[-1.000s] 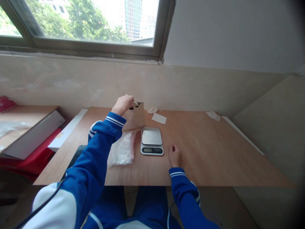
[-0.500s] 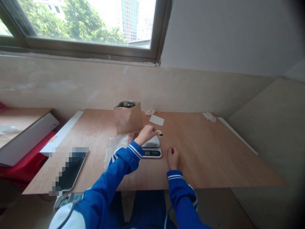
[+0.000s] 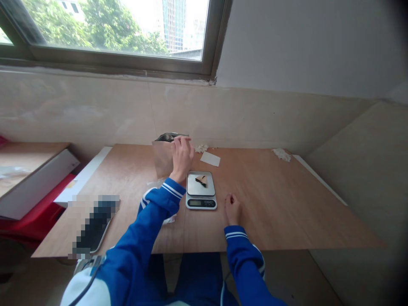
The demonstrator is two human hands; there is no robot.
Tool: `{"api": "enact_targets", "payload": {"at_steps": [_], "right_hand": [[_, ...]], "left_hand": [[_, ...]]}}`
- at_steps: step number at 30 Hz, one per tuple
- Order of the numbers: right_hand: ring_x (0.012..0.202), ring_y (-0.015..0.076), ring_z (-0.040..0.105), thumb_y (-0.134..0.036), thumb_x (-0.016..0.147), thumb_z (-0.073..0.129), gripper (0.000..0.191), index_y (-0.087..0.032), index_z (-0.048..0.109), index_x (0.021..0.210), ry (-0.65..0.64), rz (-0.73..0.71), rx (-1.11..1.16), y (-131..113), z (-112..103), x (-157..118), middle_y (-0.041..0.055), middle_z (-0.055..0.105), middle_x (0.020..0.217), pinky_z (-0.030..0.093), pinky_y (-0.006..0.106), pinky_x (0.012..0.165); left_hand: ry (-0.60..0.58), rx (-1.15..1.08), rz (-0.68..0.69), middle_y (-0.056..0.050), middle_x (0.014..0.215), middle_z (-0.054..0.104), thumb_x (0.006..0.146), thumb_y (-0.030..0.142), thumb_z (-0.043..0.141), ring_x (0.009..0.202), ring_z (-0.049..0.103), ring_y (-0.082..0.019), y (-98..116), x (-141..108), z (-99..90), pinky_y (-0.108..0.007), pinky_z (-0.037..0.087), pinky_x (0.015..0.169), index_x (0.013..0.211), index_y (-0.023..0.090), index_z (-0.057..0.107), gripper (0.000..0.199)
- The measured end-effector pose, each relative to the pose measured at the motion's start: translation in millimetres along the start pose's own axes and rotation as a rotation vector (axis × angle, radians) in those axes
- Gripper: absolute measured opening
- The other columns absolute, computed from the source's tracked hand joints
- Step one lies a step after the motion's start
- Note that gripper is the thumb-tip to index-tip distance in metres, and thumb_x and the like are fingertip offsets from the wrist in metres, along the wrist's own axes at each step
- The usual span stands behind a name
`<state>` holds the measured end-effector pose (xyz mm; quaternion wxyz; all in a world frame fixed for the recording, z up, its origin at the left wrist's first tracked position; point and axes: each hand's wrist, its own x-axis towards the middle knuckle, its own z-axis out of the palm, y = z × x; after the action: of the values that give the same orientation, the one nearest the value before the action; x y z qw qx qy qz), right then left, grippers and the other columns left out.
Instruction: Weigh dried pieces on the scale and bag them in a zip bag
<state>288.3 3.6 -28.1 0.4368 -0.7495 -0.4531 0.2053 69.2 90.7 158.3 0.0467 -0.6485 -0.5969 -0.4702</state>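
My left hand [image 3: 182,158] is raised at the mouth of a brown kraft paper bag [image 3: 162,158], which stands upright with a silvery inner lining. Nothing shows in that hand. A small brown piece [image 3: 201,180] lies on the steel platform of a digital kitchen scale [image 3: 201,201]. My right hand [image 3: 232,210] rests on the wooden table [image 3: 274,199] just right of the scale, its fingers curled and holding nothing. A clear plastic bag [image 3: 168,220] is almost entirely hidden beneath my left forearm.
A phone with a pixelated screen [image 3: 94,225] lies at the table's left front. A white card [image 3: 210,159] and tissue scraps [image 3: 281,154] lie along the back, against a tiled wall. A lower board and a red object stand beyond the left edge.
The pale-and-dark piece held over the scale in my left hand is gone from it, and a piece now lies on the platform. My left hand has moved back to the bag's mouth.
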Motion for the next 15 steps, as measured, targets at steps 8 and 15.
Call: {"api": "enact_targets", "payload": {"at_steps": [8,15], "right_hand": [[0.055,0.0213,0.055,-0.061,0.083,0.036,0.052,-0.018,0.063,0.068,0.015,-0.013,0.01,0.7,0.3,1.2,0.0084,0.064,0.056,0.036,0.03,0.054],[0.053,0.02,0.052,-0.059,0.085,0.032,0.051,-0.019,0.059,0.069,-0.011,-0.023,-0.002,3.1,1.5,1.0,0.0053,0.061,0.054,0.033,0.029,0.055]], "left_hand": [[-0.309,0.341,-0.046,-0.017,0.094,0.068,0.098,0.028,0.025,0.098,0.063,-0.027,-35.2,43.1,-31.8,-0.039,0.042,0.093,0.1,0.009,0.062,0.042],[-0.641,0.336,0.045,-0.011,0.101,0.072,0.089,0.027,0.045,0.097,0.064,-0.022,-44.4,48.3,-50.2,-0.029,0.047,0.085,0.085,0.017,0.073,0.029]]}}
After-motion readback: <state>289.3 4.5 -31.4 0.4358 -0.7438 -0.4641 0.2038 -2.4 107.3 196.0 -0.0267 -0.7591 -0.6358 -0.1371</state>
